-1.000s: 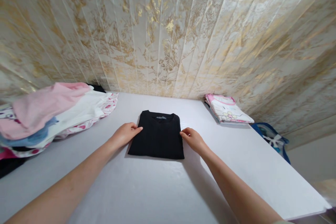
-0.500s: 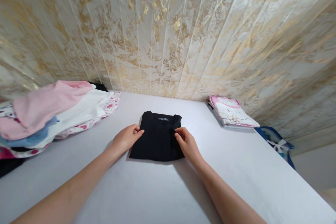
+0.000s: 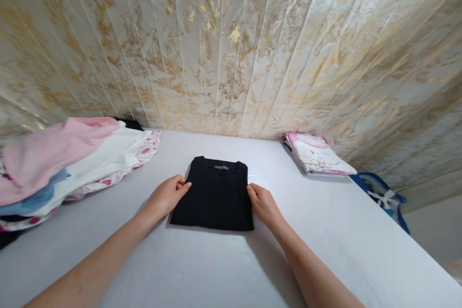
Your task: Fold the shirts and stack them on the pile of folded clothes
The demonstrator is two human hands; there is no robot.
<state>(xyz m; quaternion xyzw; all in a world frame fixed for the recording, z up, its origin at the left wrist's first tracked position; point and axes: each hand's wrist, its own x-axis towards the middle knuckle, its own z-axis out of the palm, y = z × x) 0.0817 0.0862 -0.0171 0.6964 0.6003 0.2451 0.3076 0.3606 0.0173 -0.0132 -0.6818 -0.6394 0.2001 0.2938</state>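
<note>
A black T-shirt [image 3: 215,199], folded into a compact near-rectangle, lies flat on the white table [image 3: 202,269] with its neckline and printed label at the far side. My left hand [image 3: 166,195] pinches its left edge between thumb and fingers. On the opposite edge, my right hand [image 3: 263,203] has thumb and fingers closed on the fabric. Both hands stay low, close to the tabletop.
A loose pile of pink, white and patterned clothes [image 3: 83,154] spreads over the table's left side. Folded clothes [image 3: 317,154] are stacked at the far right, beside a blue-edged bag [image 3: 382,197]. A gold-patterned curtain [image 3: 224,48] hangs behind the table.
My right hand has moved outward from on top of the shirt to its right edge, and the right side now lies flatter and wider. The view has shifted slightly.
</note>
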